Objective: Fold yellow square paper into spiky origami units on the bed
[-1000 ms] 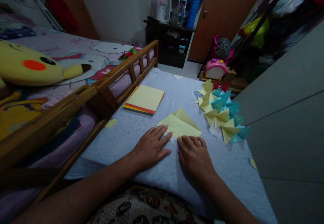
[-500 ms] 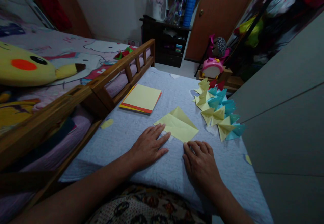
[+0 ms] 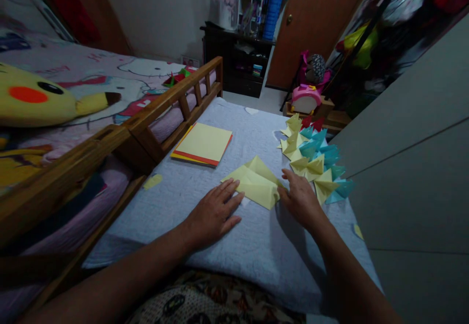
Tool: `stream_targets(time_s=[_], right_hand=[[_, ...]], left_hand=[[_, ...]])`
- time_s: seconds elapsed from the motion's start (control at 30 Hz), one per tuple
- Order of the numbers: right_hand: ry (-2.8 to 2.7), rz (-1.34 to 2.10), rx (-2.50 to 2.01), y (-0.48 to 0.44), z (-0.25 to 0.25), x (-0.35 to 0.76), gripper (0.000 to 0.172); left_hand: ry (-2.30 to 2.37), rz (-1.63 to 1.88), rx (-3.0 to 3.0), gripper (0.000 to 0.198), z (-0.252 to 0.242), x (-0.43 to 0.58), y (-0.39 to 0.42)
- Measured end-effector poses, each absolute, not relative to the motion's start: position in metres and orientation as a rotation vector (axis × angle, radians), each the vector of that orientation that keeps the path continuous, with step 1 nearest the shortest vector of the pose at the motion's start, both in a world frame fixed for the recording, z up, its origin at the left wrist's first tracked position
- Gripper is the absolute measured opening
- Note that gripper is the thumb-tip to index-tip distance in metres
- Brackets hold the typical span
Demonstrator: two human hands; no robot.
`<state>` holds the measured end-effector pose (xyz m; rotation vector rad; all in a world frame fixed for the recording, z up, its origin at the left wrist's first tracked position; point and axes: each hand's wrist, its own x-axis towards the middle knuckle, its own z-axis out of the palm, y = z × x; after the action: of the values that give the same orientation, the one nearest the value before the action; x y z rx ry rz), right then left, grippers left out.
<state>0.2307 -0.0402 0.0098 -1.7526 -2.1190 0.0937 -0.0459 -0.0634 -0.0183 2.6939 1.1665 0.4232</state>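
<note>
A folded sheet of pale yellow paper (image 3: 252, 182) lies on the cloth-covered surface in front of me, with creases across it. My left hand (image 3: 216, 209) lies flat, its fingers stretched out, and its fingertips press the paper's left edge. At the right corner, my right hand (image 3: 300, 197) has its thumb on the paper and its index finger raised above. The corner sits between thumb and fingers, and the paper's right part bends up slightly. Beyond my left hand is a stack of square paper (image 3: 205, 143), cream on top, with orange and yellow sheets underneath.
Folded yellow paper pieces (image 3: 308, 167) stand in a row at the right, beside blue folded pieces (image 3: 331, 155) and red ones (image 3: 317, 123). A wooden bed rail (image 3: 172, 97) borders the left side. A yellow plush toy (image 3: 40, 101) lies on the bed behind it.
My right hand has moved up and to the right, from the paper's near corner to its right corner. That side of the paper has bent up a little. My left hand stays in place.
</note>
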Motion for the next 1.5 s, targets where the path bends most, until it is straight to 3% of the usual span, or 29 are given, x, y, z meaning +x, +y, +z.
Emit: stream_targets(time_s=[0.17, 0.4, 0.5, 0.6, 0.7, 0.8, 0.9, 0.97, 1.03, 1.27, 1.5], right_hand=[[-1.935, 0.378, -1.82, -0.016, 0.0, 0.226, 0.045], [-1.668, 0.688, -1.58, -0.023, -0.005, 0.223, 0.038], [-1.563, 0.799, -1.513, -0.023, -0.009, 0.222, 0.038], [-1.513, 0.84, -1.49, -0.024, -0.012, 0.222, 0.036], [-1.556, 0.774, -1.527, -0.026, -0.011, 0.224, 0.032], [-1.692, 0.484, -1.552, -0.031, -0.004, 0.227, 0.034], [-1.922, 0.127, -1.452, -0.04, 0.007, 0.226, 0.055], [-2.088, 0.029, -1.389, -0.047, 0.013, 0.222, 0.073], [-2.234, -0.049, -1.368, -0.054, 0.016, 0.216, 0.081], [-2.331, -0.192, -1.437, -0.053, 0.01, 0.212, 0.056], [-2.323, -0.118, -1.414, -0.05, 0.005, 0.215, 0.045]], left_hand=[[1.176, 0.559, 2.538, 0.048, -0.006, -0.041, -0.06], [0.983, 0.595, 2.373, 0.075, 0.008, -0.01, -0.03], [0.981, 0.576, 2.379, 0.072, 0.005, -0.003, -0.015], [0.964, 0.596, 2.375, 0.048, 0.004, -0.006, -0.008], [0.93, 0.663, 2.384, 0.031, 0.008, -0.016, -0.008], [0.914, 0.747, 2.342, 0.027, 0.014, -0.029, -0.01], [0.912, 0.79, 2.293, 0.023, 0.016, -0.04, -0.011], [0.915, 0.797, 2.258, 0.02, 0.014, -0.046, -0.011], [0.906, 0.801, 2.226, 0.018, 0.012, -0.049, -0.011], [0.811, 0.859, 2.142, 0.017, 0.005, -0.055, -0.008], [0.833, 0.99, 2.144, 0.026, -0.001, -0.055, -0.008]])
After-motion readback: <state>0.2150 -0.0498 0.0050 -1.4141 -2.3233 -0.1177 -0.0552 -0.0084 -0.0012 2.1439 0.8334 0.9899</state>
